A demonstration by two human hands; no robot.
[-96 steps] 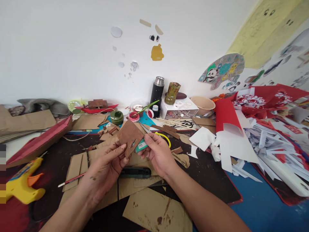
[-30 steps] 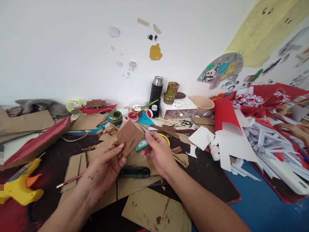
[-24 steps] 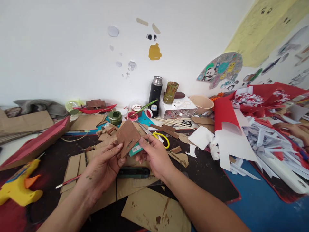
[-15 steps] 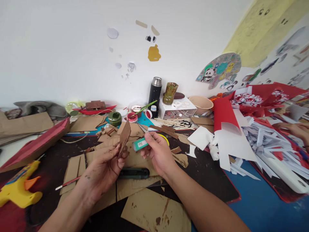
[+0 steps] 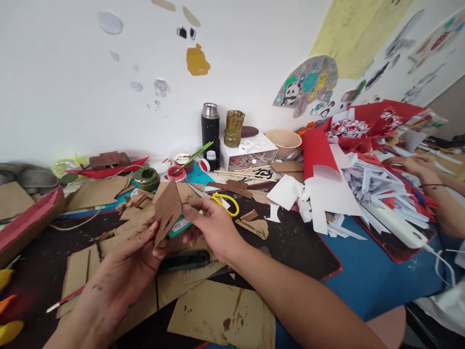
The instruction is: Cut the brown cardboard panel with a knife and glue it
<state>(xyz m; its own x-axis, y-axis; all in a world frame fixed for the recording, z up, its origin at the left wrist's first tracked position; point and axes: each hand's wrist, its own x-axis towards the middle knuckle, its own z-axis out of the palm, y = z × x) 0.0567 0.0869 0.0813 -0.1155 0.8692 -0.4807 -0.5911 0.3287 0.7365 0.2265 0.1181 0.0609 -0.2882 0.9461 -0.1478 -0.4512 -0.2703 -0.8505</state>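
Note:
My left hand (image 5: 125,259) pinches the lower edge of a brown-painted cardboard piece (image 5: 166,209) with small slots, held upright and tilted above the dark mat. My right hand (image 5: 212,227) grips a small teal glue tube (image 5: 178,226), whose end sits right behind the cardboard piece. Below both hands a dark green utility knife (image 5: 185,260) lies on cardboard sheets.
Yellow-handled scissors (image 5: 225,200), cardboard scraps (image 5: 221,315), a thin paintbrush (image 5: 63,301), paint pots (image 5: 176,173), a black flask (image 5: 210,127) and a white box (image 5: 244,154) crowd the table. Red and white paper (image 5: 337,186) piles up at right, where another person's arm (image 5: 432,186) rests.
The view has swung right and down, revealing the other person's arm. The cardboard piece turned edge-on, then back toward flat; the glue tube has moved in behind it again.

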